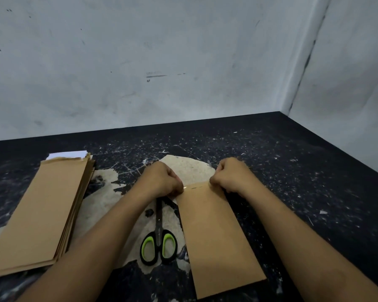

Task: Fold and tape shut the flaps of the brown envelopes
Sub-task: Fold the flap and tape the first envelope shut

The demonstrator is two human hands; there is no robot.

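My left hand [162, 179] and right hand [231, 177] are both curled at the far end of the brown envelope [216, 234], pinching down along its folded flap [196, 185], where a glint suggests clear tape. The envelope lies flat on the scuffed black table [292, 171], long side toward me, just right of the scissors [159, 240]. It is thin kraft paper: I judge it light, stiff enough to crease sharply, easy to slide, so it is best held at the 2 flap corners. The scissors have black blades and lime-lined loops. A stack of matching envelopes [42, 214] waits at my left.
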